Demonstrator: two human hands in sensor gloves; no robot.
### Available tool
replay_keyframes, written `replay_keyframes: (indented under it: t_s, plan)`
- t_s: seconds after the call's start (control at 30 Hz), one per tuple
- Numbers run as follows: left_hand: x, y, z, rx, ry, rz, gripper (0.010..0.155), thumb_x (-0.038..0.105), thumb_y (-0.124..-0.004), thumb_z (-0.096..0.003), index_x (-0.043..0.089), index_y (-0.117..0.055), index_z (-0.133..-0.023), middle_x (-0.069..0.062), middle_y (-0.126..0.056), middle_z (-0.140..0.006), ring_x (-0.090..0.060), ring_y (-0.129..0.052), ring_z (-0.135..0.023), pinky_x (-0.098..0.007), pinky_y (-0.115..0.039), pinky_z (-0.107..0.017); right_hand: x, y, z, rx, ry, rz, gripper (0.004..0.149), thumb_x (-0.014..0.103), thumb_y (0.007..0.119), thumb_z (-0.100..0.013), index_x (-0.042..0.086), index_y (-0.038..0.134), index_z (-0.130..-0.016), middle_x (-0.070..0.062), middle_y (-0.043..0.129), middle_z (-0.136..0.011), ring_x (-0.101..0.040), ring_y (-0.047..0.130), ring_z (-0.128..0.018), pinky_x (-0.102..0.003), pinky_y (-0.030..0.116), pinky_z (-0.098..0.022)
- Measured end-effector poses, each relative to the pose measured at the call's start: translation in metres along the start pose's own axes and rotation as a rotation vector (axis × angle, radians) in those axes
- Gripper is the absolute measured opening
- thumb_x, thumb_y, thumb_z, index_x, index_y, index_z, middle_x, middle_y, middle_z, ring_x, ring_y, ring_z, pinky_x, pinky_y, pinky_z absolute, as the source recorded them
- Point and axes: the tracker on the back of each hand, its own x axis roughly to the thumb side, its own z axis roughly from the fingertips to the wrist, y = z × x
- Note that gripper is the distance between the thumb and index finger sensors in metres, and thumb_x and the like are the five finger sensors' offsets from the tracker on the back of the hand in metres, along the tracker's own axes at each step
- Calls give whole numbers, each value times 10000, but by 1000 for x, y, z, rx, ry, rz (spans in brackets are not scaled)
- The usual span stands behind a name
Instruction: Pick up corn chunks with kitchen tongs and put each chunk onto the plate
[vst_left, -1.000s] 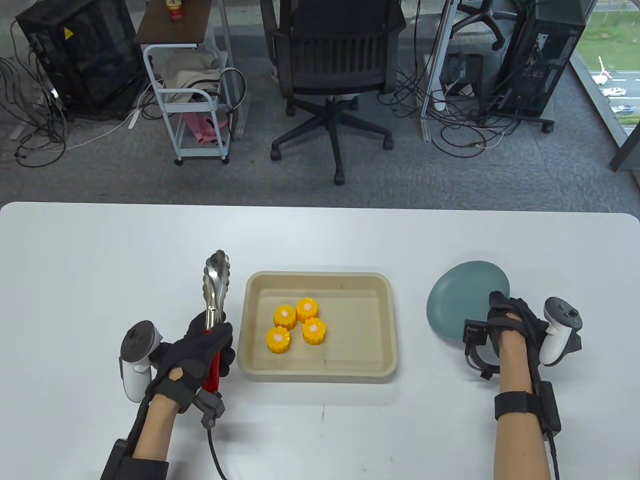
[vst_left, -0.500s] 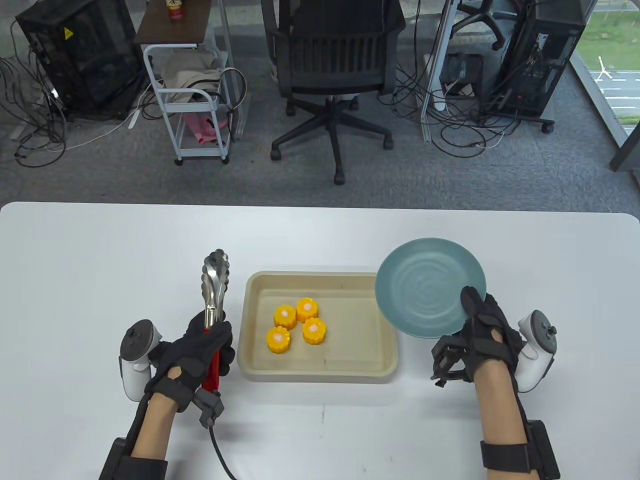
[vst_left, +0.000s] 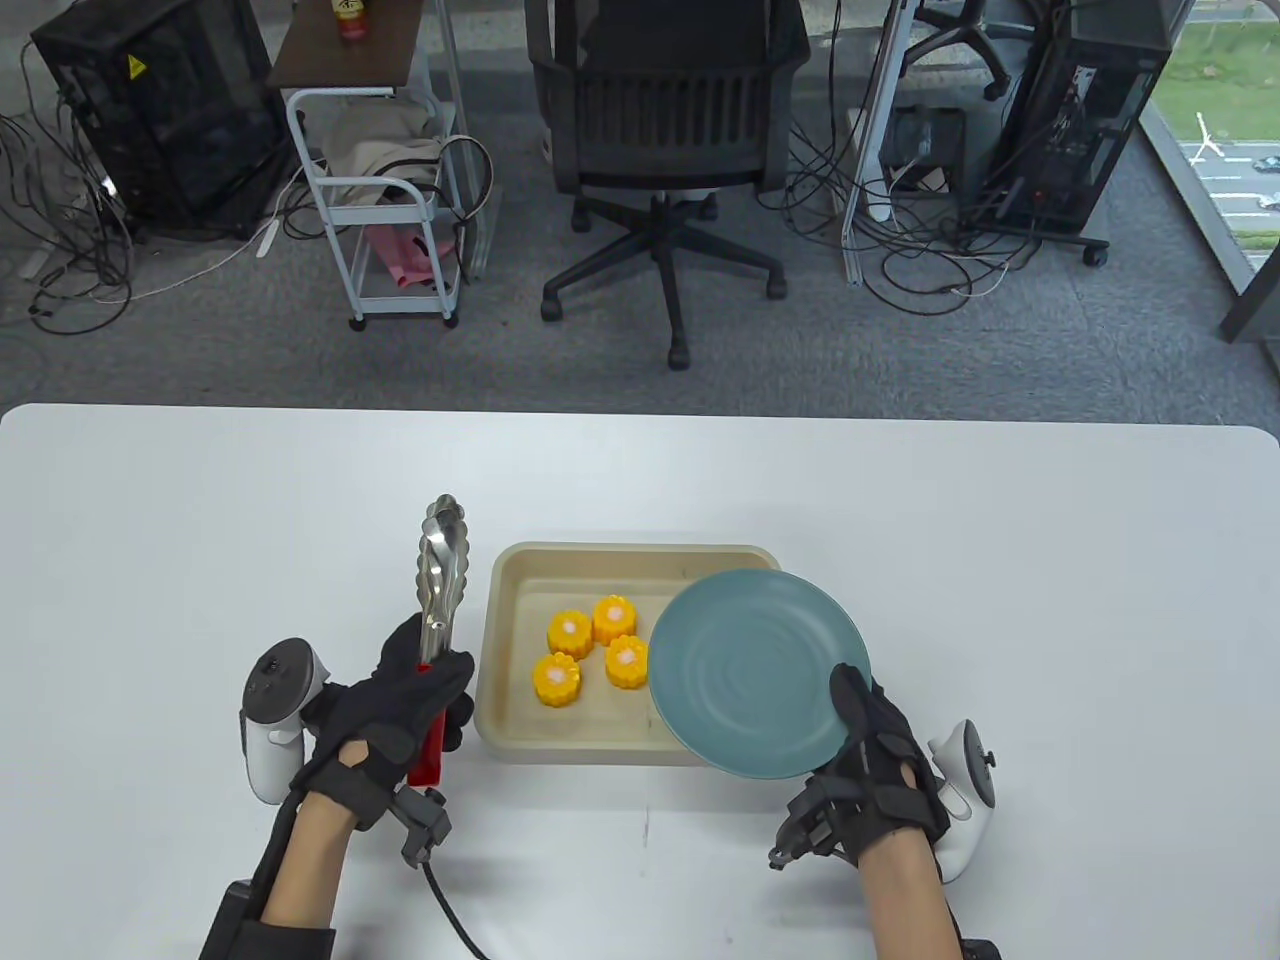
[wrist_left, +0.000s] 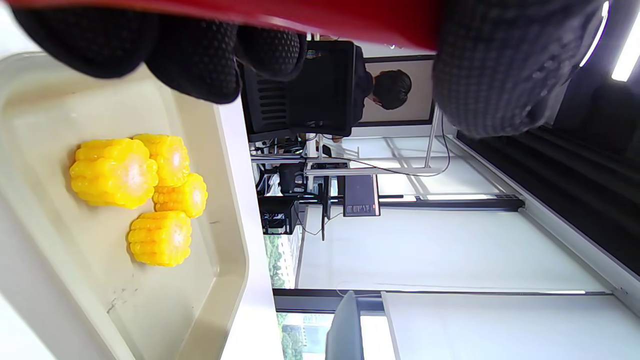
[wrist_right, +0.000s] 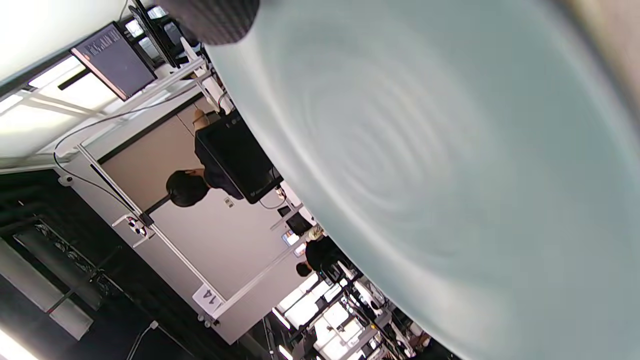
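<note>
The right hand (vst_left: 880, 770) pinched the teal plate (vst_left: 755, 670) over the beige tray's (vst_left: 520, 640) right side — corn chunks (vst_left: 595, 650) sat inside. Left of the tray, the left hand (vst_left: 390, 715) gripped closed tongs (vst_left: 440, 590).

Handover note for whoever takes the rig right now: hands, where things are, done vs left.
Left hand grips the kitchen tongs by the red handle, tips pointing away, left of the tray.
Right hand holds the teal plate by its near right rim, lifted over the tray's right side; the plate is empty.
Four corn chunks sit clustered in the tray, none picked yet.
Done: tongs in hand, plate brought over the tray.
Left: every chunk remains to be tonged onto the plate.
</note>
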Motion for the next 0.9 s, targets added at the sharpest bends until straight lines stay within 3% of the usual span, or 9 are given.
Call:
replay_keyframes:
  t_s: [0.07, 0.17, 0.37, 0.7, 0.9]
  plan:
    - [4, -1, 2, 14, -4, -33, 1076, 654, -829, -393, 90, -226, -1084, -234, -570, -947, -439, -829, -588, -603, -734, -408, 3, -4, 1, -12, -17, 32, 534, 369, 613, -524, 195, 537, -1024, -232, 681, -1050, -367, 903, -835, -408, 895, -534]
    - [12, -1, 10, 123, 24, -119, 1065, 666, -817, -388, 73, -273, -1085, -251, -607, -929, -448, -853, -556, -608, -748, -378, 5, -9, 2, -31, -40, 31, 536, 371, 609, -523, 190, 536, -1023, -232, 691, -1044, -365, 905, -833, -406, 896, -533]
    - [29, -10, 22, 231, 79, -387, 1040, 654, -825, -388, 55, -338, -1085, -274, -662, -895, -462, -883, -501, -618, -762, -334, 2, -13, 0, -23, -3, 24, 541, 370, 605, -524, 176, 528, -1023, -242, 682, -1044, -372, 899, -834, -410, 893, -534]
    - [17, -40, 17, 226, 391, -863, 971, 664, -813, -388, 120, -449, -1104, -275, -744, -868, -452, -934, -464, -613, -804, -305, 1, -12, 0, -11, -11, 29, 547, 370, 601, -524, 166, 517, -1025, -256, 666, -1044, -381, 895, -840, -420, 889, -540]
    - [9, -53, 12, 242, 459, -1011, 936, 671, -815, -380, 151, -527, -1103, -266, -793, -847, -441, -960, -439, -599, -823, -284, 0, -12, 0, -4, -10, 39, 548, 369, 601, -524, 166, 515, -1025, -256, 664, -1044, -382, 894, -840, -421, 887, -541]
